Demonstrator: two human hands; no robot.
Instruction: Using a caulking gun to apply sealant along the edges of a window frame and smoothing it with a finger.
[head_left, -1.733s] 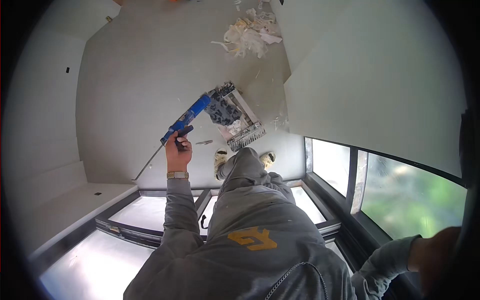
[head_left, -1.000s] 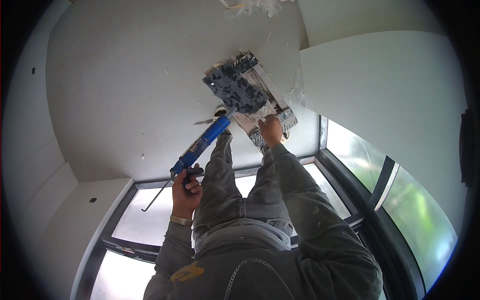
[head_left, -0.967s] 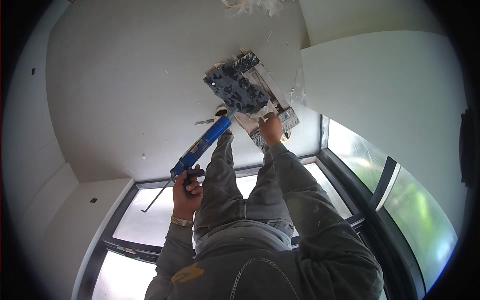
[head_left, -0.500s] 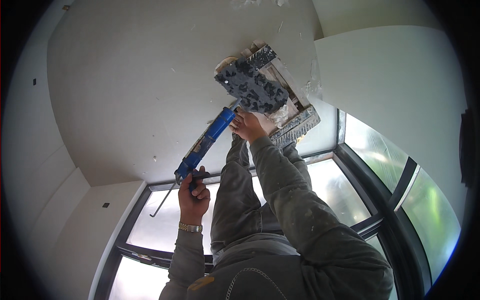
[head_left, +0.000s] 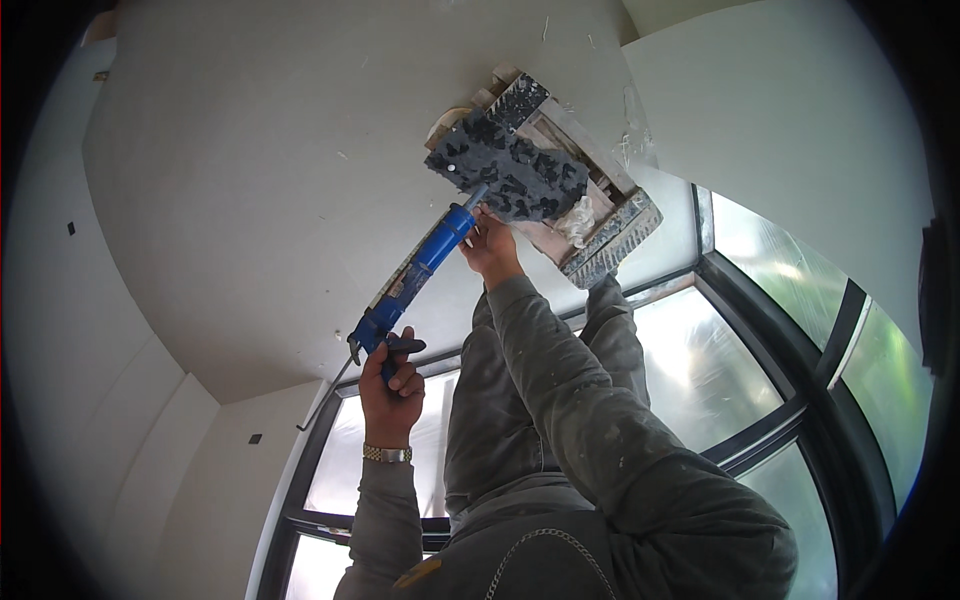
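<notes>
A blue caulking gun (head_left: 415,265) slants across the middle, its grey nozzle up and to the right. My left hand (head_left: 392,388) is wrapped around its handle and trigger, and a thin bent rod (head_left: 325,400) sticks out behind. At the front end my right hand (head_left: 492,248) has its fingers curled against the barrel; some fingertips are hidden. Just past the nozzle is an irregular grey and black mottled piece (head_left: 515,170), which looks like camouflage cloth. It lies over a paint-spattered wooden stool or crate (head_left: 618,182) with dark patterned ends.
Crumpled whitish material (head_left: 577,222) lies on the wooden frame. Below and to the right stand black-framed windows (head_left: 700,360) covered with clear film. Pale walls (head_left: 780,150) rise at both sides, and small scraps dot the grey floor (head_left: 270,150). My legs (head_left: 500,400) stand close to the stool.
The view has shifted and turned slightly, so the stool and windows sit further right. Both hands stay on the caulking gun, and its nozzle now overlaps the mottled piece a bit more.
</notes>
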